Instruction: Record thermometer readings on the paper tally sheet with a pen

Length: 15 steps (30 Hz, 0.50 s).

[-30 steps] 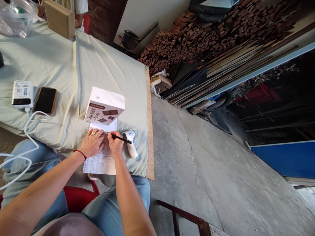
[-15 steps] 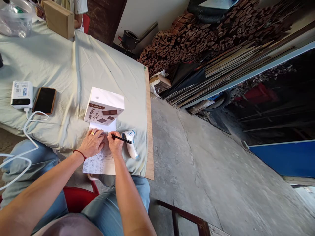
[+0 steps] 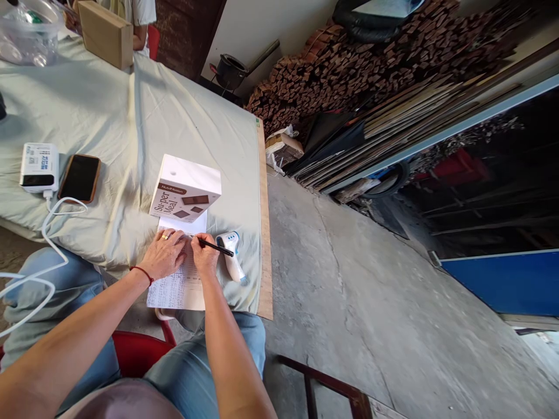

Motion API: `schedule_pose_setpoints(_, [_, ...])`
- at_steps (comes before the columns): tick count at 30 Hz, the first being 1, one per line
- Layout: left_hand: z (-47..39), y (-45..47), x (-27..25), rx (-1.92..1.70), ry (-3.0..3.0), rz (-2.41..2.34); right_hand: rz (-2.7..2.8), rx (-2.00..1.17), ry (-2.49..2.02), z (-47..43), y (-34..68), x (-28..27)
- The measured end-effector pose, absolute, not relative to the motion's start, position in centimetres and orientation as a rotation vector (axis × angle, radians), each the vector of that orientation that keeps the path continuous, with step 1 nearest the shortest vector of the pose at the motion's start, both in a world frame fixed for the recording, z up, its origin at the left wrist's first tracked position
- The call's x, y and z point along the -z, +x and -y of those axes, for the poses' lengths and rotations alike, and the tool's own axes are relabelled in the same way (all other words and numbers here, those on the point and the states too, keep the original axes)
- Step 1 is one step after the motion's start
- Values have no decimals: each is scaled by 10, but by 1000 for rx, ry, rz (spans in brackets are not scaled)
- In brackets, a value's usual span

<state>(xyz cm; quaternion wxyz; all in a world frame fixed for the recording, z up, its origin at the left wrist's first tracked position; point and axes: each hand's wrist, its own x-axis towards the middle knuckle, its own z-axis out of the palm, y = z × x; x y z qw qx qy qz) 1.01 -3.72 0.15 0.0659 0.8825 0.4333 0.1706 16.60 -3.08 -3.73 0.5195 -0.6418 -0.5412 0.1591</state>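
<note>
A sheet of paper covered in handwriting [image 3: 168, 291] lies at the table's near edge, partly overhanging it. My left hand [image 3: 165, 255] rests flat on the paper with fingers stretched out, a ring on one finger and a red cord at the wrist. Pinched in my right hand [image 3: 204, 254] is a black pen [image 3: 216, 246], its tip near the paper and partly hidden by the fingers. Just beyond stands a white and brown box [image 3: 187, 186] labelled "Super Meal", over the paper's far end. Right of my right hand lies a white and blue handheld infrared thermometer [image 3: 232, 256].
On the cloth-covered table [image 3: 196, 128], a smartphone [image 3: 79, 178] and a white power bank [image 3: 39, 167] with a white cable [image 3: 48, 233] lie left. A cardboard box [image 3: 106, 35] and a clear plastic tub [image 3: 30, 35] stand at the back, near another person. Stacked firewood [image 3: 323, 64] lines the wall.
</note>
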Motion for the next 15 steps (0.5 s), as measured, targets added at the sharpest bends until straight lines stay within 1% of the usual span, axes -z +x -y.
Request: schedule_pose_setpoints(15, [37,10,0,-540,2673,-1295,1273,-324,-1561,32,166,35])
